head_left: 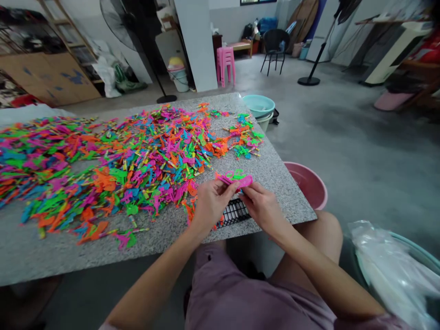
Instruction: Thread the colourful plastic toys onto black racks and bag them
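Note:
My left hand [213, 200] pinches a magenta plastic piece [244, 181], shaped like a small toy gun, at its left end. The fingers of my right hand [263, 204] are closed on the right end of that same piece. Green and orange plastic [237, 173] shows just behind it, close to the fingertips; whether it is held too cannot be made out. Beneath my hands, near the table's front edge, lies a black grid-like tray [235, 212], partly covered by them. To the left spreads a large heap of similar bright plastic toy guns [165, 151].
A speckled grey stone table [278, 183] carries everything. A smaller cluster of toys [244, 137] lies by its right edge. Beside the table stand a pink basin [319, 188] and a light-blue basin [259, 104]. Clear plastic bags [392, 261] fill a tub at lower right.

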